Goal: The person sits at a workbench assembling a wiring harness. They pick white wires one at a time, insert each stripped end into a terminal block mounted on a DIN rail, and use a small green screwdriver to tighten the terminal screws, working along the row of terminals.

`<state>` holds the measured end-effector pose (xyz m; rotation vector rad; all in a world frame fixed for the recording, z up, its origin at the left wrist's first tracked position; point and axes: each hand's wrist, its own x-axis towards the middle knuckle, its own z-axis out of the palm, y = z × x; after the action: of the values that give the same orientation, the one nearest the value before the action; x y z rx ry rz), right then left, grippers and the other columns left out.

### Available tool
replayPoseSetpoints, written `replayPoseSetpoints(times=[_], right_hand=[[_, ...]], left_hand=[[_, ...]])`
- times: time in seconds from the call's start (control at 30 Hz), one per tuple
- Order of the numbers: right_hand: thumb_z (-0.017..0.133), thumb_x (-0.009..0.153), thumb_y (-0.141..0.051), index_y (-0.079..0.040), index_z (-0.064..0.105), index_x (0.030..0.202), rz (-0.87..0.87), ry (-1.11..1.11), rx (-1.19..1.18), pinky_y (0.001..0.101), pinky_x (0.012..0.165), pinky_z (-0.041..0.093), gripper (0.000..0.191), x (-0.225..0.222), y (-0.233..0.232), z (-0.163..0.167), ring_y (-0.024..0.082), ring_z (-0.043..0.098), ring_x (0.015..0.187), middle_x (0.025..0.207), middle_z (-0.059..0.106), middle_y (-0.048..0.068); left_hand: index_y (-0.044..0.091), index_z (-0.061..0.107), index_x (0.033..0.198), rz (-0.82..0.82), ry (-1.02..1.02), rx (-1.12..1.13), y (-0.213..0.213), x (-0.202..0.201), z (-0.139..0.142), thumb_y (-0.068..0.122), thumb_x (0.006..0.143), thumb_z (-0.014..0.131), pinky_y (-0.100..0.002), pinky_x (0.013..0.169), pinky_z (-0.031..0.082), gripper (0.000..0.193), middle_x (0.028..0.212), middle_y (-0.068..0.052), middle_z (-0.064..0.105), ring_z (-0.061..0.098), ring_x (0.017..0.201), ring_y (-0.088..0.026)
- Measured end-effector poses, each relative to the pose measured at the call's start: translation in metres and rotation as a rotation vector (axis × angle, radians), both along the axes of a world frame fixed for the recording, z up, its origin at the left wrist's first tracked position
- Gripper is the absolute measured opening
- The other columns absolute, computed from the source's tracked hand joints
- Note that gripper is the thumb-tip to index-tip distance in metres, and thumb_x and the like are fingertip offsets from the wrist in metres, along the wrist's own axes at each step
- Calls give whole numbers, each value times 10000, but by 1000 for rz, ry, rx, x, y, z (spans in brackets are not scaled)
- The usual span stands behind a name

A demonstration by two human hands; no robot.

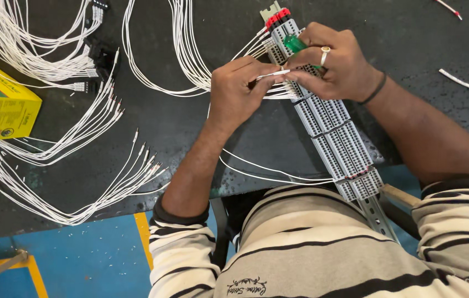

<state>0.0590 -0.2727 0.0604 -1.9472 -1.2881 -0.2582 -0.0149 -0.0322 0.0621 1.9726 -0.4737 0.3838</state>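
Observation:
A long grey terminal block strip (334, 132) on a metal rail lies diagonally on the dark table, red blocks at its far end. My left hand (237, 91) pinches a thin white wire (272, 73) by its tip, held against the strip's left side. My right hand (336, 63), with a ring on one finger, grips a green-handled screwdriver (295, 44) over the same spot on the strip. Several white wires run from the strip's left side.
Bundles of white ferruled wires (74, 138) spread over the left of the table, with black connectors (99, 55) near the top. A yellow cardboard box (0, 107) sits at the left edge. Loose wire pieces (466, 83) lie at the right. Blue floor shows below the table edge.

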Motion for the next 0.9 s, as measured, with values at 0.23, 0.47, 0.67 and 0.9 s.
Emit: replayPoseSetpoints(times=[0.23,0.47,0.67,0.9], right_hand=[[735,1045,-163,-15,695,1083,25,116,-36,384,696,498,158,6,-2,-1,268,619,807,981,572,135],[665,1100,-154,-11,653,1093,65,222,-49,376,691,485,144,8,-3,-5,257,597,797,922,550,118],[830,946,-142,-10,704,1044,25,187,-10,360,653,448,208,8,-4,-5,211,573,760,971,563,125],[870,927,-114,-37,721,1033,17,196,20,320,651,457,198,5,1,1,194,599,773,991,586,103]], left_hand=[[64,778,1019,85,34,19,-2,1,6,132,898,839,-276,546,497,151,873,-50,728,633,596,-136],[65,762,1056,60,-61,3,-3,1,8,121,949,797,-280,594,542,126,928,-57,722,697,728,-162],[77,757,1036,86,-116,49,-4,0,10,122,943,802,-310,651,557,113,925,-52,724,714,774,-192],[72,749,997,93,-30,59,-6,-2,13,121,923,801,-313,608,537,103,898,-51,729,695,693,-190]])
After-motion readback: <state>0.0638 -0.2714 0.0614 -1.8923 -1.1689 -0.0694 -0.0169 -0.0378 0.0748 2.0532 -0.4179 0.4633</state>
